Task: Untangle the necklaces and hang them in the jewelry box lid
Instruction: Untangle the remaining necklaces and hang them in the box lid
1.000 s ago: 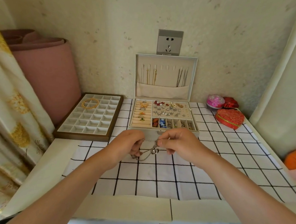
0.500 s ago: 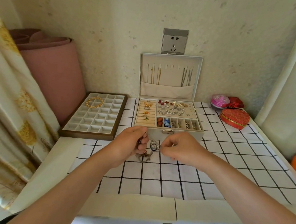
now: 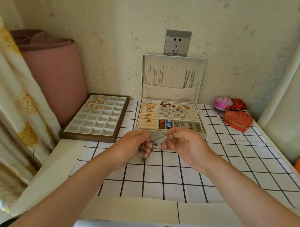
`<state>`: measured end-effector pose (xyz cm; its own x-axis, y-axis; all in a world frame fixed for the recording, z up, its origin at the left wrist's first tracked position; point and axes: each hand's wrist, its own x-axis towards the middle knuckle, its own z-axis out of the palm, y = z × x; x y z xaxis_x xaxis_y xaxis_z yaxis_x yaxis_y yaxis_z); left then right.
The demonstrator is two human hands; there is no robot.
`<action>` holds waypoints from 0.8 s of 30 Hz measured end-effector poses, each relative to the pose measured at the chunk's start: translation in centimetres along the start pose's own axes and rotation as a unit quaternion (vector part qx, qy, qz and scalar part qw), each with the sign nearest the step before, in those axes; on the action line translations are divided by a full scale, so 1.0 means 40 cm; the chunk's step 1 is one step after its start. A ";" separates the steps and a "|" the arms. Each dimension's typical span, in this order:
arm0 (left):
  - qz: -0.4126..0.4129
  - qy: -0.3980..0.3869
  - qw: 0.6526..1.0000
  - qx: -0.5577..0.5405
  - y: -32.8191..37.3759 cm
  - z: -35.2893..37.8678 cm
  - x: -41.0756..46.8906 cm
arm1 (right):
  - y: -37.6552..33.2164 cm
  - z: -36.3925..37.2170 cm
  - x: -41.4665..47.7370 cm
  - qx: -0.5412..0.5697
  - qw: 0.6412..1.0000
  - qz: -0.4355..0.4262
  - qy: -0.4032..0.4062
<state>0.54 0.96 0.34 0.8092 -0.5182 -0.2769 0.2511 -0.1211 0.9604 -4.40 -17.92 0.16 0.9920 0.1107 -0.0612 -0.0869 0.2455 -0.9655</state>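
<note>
While the silver necklaces (image 3: 159, 138) were not yet separated, the untangling step was in hand. The left hand (image 3: 135, 145) pinched the bunched chains between thumb and curled fingers, and a loose end dangled below it. The right hand (image 3: 182, 145) pinched one strand, taut across the gap between both grips, with its other fingers loosely curled. Judged next: ease that strand out of the knot without jerking, then lift it beyond the hands to a vacant hook (image 3: 174, 68) in the upright jewelry box lid (image 3: 172, 79).
</note>
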 end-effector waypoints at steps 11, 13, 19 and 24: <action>-0.008 -0.045 0.998 -0.046 0.029 -0.036 -0.006 | 0.004 0.009 -0.010 -0.343 0.936 0.080 -0.003; -0.004 -0.068 0.998 -0.011 0.034 -0.045 -0.011 | 0.010 0.006 -0.004 -0.320 0.943 0.076 0.041; -0.017 -0.060 0.998 -0.021 0.030 -0.054 -0.017 | -0.001 0.015 -0.005 -0.370 0.926 0.003 0.079; 0.004 0.014 1.000 -0.025 0.029 -0.061 -0.011 | -0.016 0.008 -0.016 -0.354 0.933 0.037 0.057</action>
<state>1.76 3.10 1.47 0.8256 -0.4949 -0.2711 0.2710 -0.0736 0.9598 -5.00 -17.85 0.88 0.9926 -0.0116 -0.1210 -0.1127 -0.4604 -0.8805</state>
